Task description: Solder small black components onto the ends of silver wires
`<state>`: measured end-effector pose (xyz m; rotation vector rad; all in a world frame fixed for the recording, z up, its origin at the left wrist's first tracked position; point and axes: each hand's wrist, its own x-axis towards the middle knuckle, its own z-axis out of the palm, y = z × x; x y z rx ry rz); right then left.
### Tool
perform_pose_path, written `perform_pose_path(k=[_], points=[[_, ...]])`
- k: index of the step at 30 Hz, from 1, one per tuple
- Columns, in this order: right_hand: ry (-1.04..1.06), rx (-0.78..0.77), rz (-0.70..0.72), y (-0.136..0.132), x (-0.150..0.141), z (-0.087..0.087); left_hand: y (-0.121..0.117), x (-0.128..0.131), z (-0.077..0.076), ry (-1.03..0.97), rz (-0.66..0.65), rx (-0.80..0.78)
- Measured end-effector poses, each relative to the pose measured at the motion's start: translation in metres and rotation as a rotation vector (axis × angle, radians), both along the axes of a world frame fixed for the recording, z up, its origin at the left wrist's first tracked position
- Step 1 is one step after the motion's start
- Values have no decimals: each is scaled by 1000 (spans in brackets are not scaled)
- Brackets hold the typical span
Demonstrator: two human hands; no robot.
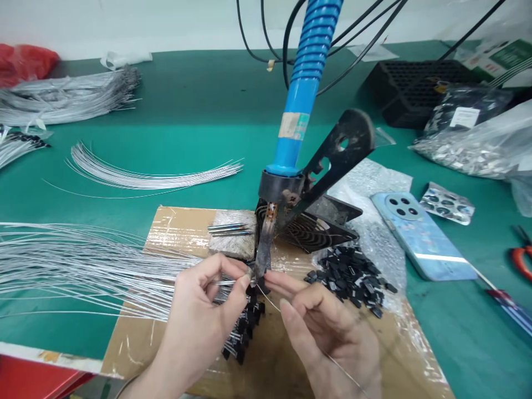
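Note:
My left hand [203, 316] pinches the end of a thin grey-white wire between thumb and fingertips, beside the flat tip [262, 255] of a blue soldering iron [286, 149]. In my right hand [332, 332] is a thin strand of solder wire [270, 300]; its free end reaches toward the same tip. The exact contact point is hidden by my fingertips. Many grey-white wires [95, 271] run leftward behind my left hand. Below it lie wire ends with black connectors [243, 335], partly covered by the hand.
Cardboard [133, 332] lies under my hands. Loose black connector pieces [353, 277] sit at right, near a blue phone [424, 238] and red-handled pliers [523, 257]. A black fan [320, 233] stands behind the iron. Another wire bundle [153, 178] lies on the green mat [199, 133].

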<state>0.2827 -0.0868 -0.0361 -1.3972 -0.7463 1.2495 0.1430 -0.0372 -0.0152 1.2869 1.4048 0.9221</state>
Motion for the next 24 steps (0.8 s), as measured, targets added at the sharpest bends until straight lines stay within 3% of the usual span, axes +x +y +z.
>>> perform_pose_path(k=[24], points=[[14,61,5,0,1,-7,-1,-1,-3,18,-20,-11]])
